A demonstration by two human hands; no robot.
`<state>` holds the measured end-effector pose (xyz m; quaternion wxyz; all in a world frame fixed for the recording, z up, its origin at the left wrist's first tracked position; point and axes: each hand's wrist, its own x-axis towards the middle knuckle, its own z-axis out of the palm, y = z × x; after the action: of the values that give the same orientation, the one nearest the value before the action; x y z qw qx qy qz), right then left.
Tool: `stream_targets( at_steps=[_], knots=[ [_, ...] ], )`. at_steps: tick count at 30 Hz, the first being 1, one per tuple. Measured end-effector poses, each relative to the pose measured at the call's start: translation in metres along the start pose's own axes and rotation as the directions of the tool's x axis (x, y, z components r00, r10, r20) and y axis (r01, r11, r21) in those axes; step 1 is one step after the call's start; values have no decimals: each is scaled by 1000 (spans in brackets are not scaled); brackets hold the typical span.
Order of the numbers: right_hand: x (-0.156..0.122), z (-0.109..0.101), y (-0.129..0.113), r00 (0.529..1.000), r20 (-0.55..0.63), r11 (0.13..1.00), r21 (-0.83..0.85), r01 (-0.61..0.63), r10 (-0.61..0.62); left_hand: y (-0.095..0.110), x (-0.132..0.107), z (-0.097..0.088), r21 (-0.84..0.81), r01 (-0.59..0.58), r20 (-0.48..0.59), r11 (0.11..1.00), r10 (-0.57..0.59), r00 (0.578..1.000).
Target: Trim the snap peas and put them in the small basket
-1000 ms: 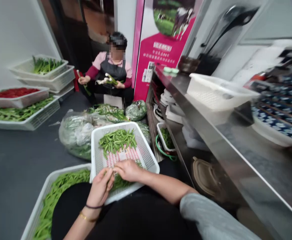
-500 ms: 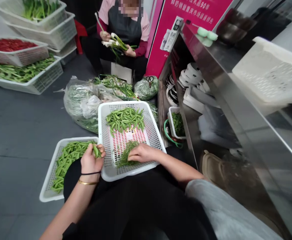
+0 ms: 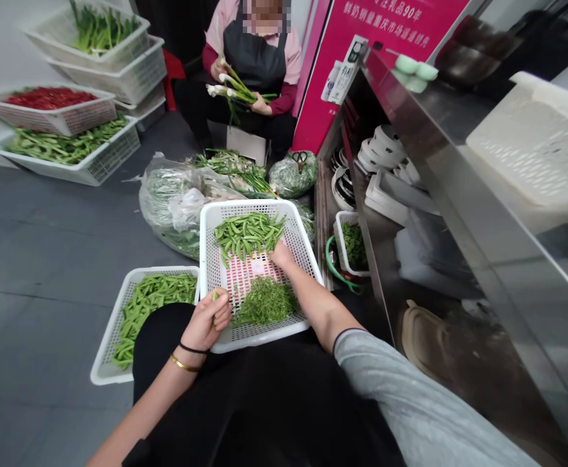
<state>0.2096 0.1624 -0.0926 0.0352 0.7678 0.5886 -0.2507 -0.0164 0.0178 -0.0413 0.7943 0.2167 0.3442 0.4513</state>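
Note:
My left hand is closed around green pea pods, of which only a little shows; it is at the near left corner of a white perforated basket. My right hand reaches across the basket to the right edge of a pile of whole pea pods. Its fingers look curled and partly hidden, so what they hold cannot be made out. Nearer to me in the same basket lies a heap of thin green trimmings. A second white basket, lower on the left, holds flatter green pods.
Plastic bags of greens lie beyond the basket. A co-worker sits there holding spring onions. Crates of vegetables are stacked at the far left. A steel counter with shelves runs along the right.
My right hand has moved from the trimmings to the far pod pile. My left hand has come away from above the left basket to the main basket's corner, its fingers more closed.

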Motion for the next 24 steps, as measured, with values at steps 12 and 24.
stream_targets(
  at_steps=[12, 24],
  knots=[
    [-47, -11, -6, 951, -73, 920, 239, 310, -302, -6, 1, 3, 144, 69, -174, 987, -44, 984],
    [-166, -8, -7, 812, -150, 601, 599, 529, -564, -3, -8, 27, 113, 97, 87, 989, -107, 990]
  ],
)
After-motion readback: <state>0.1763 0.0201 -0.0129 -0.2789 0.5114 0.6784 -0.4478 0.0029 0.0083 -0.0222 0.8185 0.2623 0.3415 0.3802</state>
